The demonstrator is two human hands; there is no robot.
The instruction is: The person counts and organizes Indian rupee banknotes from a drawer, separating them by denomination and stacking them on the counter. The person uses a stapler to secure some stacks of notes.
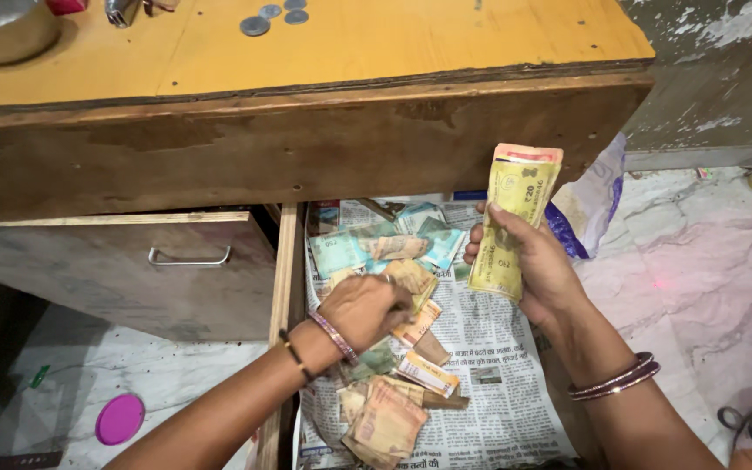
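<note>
Reaching into the open drawer (287, 287), my left hand (365, 306) rests on the loose notes (393, 409), fingers curled down onto a tan note (412, 277) and pinching its edge. Near me, a crumpled heap of those notes lies on the newspaper (498, 400) lining the drawer. Further in, blue-green notes (367, 245) lie flat at the far end of the lining.

My right hand (537, 265) is raised over the right side of the drawer, fingers and thumb pressed together around a yellow wad (513, 222) held upright, its top edge pink.

To the left, a shut drawer with a metal handle (189, 258) sits just beside the open one. A pink lid (120, 419) lies on the floor, near left.

Far, on the tabletop (393, 39), lie three coins (273, 14) and, at far left, a steel bowl (2, 30).
</note>
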